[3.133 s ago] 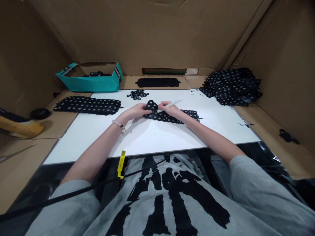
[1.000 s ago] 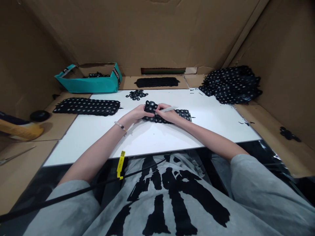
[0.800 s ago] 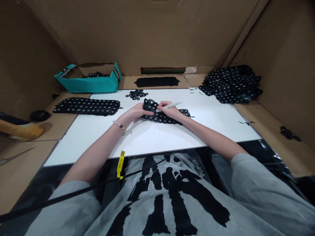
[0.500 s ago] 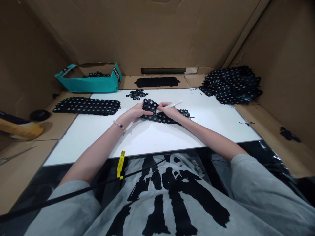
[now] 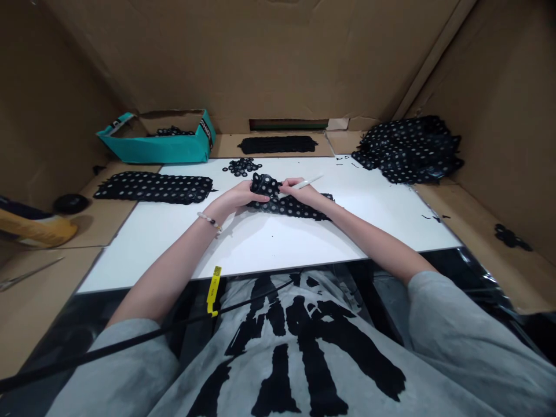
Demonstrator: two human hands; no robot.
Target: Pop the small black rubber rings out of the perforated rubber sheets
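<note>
My left hand (image 5: 241, 196) grips the left end of a black sheet dotted with pale rounds (image 5: 289, 207), its fingers behind and its thumb in front. That end is bent up off the white board. In my right hand (image 5: 299, 190) is a white pen-like tool (image 5: 310, 181), held like a pencil with its lower end at the sheet. Whatever the tip touches is too small to make out. Just behind my left hand lies a small heap of black rings (image 5: 242, 167).
A flat dotted sheet (image 5: 154, 187) lies left, below a teal box (image 5: 160, 149) holding black rings. A pile of dotted sheets (image 5: 408, 149) sits back right, and a black strip (image 5: 278, 145) at the back. Tweezers (image 5: 30, 273) rest at far left. Cardboard walls (image 5: 278, 63) surround the board (image 5: 278, 249).
My right hand and the tool have shifted slightly at the sheet, and the sheet's right end now sits a little differently. My left hand keeps its hold.
</note>
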